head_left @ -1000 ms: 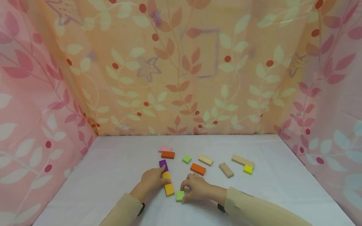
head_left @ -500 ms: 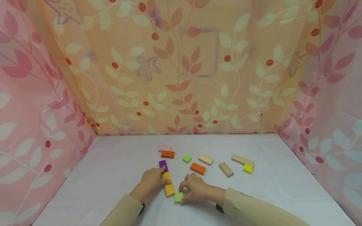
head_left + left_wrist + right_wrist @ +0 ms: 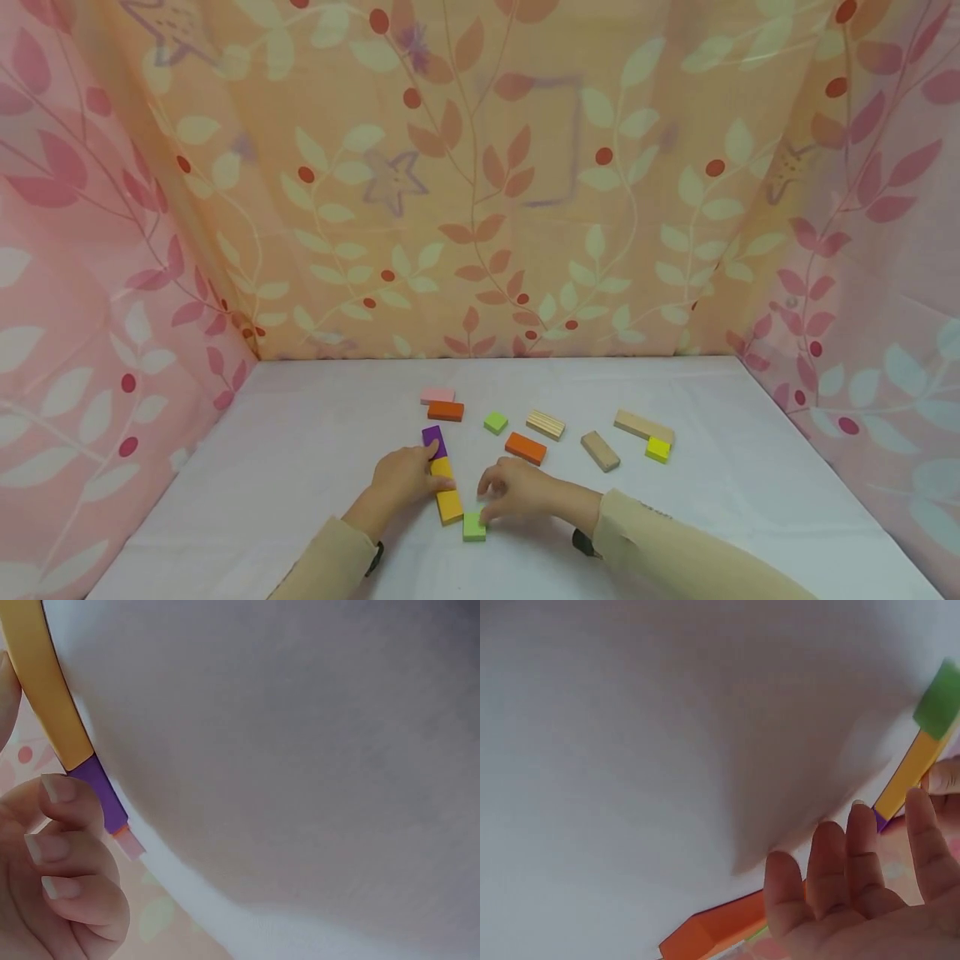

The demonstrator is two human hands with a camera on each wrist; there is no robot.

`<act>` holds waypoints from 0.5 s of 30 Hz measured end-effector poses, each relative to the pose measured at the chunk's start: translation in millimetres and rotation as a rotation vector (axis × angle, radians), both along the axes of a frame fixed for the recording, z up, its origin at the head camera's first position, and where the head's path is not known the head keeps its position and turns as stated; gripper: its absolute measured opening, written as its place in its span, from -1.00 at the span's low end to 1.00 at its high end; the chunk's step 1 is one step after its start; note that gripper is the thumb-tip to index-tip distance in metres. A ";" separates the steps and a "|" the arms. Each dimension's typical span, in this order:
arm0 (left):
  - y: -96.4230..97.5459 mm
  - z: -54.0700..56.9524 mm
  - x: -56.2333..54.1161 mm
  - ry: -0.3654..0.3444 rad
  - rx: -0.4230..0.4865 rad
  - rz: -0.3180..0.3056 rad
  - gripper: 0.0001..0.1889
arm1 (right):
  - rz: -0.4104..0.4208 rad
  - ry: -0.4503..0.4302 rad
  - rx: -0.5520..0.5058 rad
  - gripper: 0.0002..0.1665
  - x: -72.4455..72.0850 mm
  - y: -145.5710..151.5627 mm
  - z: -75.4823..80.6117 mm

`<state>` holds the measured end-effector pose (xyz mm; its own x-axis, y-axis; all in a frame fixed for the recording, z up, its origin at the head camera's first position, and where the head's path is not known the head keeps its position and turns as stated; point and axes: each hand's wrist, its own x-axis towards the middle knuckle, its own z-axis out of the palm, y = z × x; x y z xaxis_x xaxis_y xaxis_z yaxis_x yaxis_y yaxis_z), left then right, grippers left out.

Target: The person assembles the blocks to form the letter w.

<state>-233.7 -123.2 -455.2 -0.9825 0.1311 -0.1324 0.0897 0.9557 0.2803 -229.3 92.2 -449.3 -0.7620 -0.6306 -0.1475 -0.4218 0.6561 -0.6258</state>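
Note:
A purple block (image 3: 431,434) and two orange-yellow blocks (image 3: 450,507) lie end to end in a slanting row. My left hand (image 3: 403,473) holds this row, index finger on the purple block and thumb on the middle orange-yellow one. In the left wrist view its other fingers (image 3: 71,889) are curled. At the row's near end lies a light green block (image 3: 473,530), its corner at or very close to the last orange-yellow block. Just above the green block hovers my right hand (image 3: 521,489), fingers apart and holding nothing; whether the thumb still touches it I cannot tell.
Beyond the hands lie a pink block (image 3: 437,395), two orange-red blocks (image 3: 525,448), another green block (image 3: 495,422), a ridged wooden block (image 3: 545,425), plain wooden blocks (image 3: 600,451) and a yellow block (image 3: 657,451). Patterned cloth (image 3: 480,250) encloses the white table (image 3: 315,417).
The green block has slid slightly left and nearer, up to the row's end. My right hand has let go of it and lifted a little. The left hand stays in place.

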 end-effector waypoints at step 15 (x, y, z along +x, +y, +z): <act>-3.2 -4.3 -3.5 0.011 -0.005 -0.032 -0.14 | -0.260 -0.140 -0.256 -0.58 -49.4 -22.2 1.3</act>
<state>-237.3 -126.4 -459.5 -0.9793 0.1616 -0.1219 0.1232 0.9537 0.2745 -278.7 70.0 -448.0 -0.8848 -0.4493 -0.1238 -0.1614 0.5446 -0.8230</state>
